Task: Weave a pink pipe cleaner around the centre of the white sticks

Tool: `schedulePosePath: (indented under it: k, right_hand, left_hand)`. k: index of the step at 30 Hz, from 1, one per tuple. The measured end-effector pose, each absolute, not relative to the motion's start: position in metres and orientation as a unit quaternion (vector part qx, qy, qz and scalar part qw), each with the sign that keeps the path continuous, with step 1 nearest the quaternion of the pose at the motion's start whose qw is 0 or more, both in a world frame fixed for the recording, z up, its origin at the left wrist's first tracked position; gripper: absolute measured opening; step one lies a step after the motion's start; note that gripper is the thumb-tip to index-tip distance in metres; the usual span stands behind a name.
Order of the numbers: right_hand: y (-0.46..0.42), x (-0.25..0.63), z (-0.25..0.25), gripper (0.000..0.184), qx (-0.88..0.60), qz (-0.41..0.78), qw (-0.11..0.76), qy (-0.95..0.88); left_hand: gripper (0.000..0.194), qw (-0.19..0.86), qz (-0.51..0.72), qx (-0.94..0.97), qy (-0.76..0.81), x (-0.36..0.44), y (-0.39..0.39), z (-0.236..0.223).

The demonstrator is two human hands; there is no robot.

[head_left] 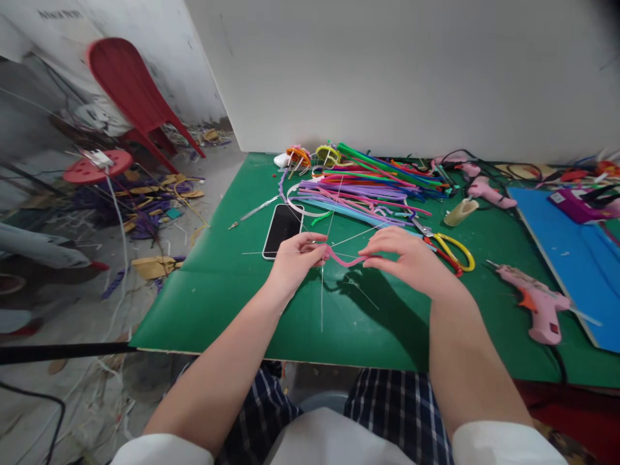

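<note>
Right, pink stem [345, 263] is up between the two hands, over the near-middle part of the green table [203, 310]. Thin, fuzzy-looking, bent into a shallow sag: dips in the middle, rises to a hand at each end. Its left end meets a set of thin pale wires [322, 303] that fan out like spokes in several directions; exact joint is hidden by fingers.

Left hand [298, 257]: thumb and fingertips closed in a pinch where stem and wires meet, no visible gap. Right hand [400, 255]: thumb and index nearly together, nipping the stem's other end; remaining fingers loosely curled, clear of the stem. Can't tell how hard either one grips.

Around: phone [282, 227] just beyond the left hand, stem pile [363, 188] farther back, scissors [440, 241] close behind the right hand, pink glue gun [537, 300] well off to the right, muzzle toward the hands.
</note>
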State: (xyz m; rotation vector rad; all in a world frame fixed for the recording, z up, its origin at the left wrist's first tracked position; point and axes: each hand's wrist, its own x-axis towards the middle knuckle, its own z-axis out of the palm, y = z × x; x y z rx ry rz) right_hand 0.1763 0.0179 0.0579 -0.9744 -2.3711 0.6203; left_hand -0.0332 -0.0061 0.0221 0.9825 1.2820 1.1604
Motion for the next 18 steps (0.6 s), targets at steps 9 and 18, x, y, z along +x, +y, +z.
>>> schedulePosePath:
  k: [9,18]
  right_hand:
    - [0.003,0.158,0.057,0.016,-0.362,0.104,0.27,-0.886]
    - [-0.02,0.135,0.061,0.022,-0.406,-0.009,0.216,-0.888]
  left_hand:
    - [0.024,0.49,0.482,0.486,0.54,-0.031,-0.005,0.014]
    - [0.026,0.519,0.501,0.426,0.546,-0.027,-0.003,0.016]
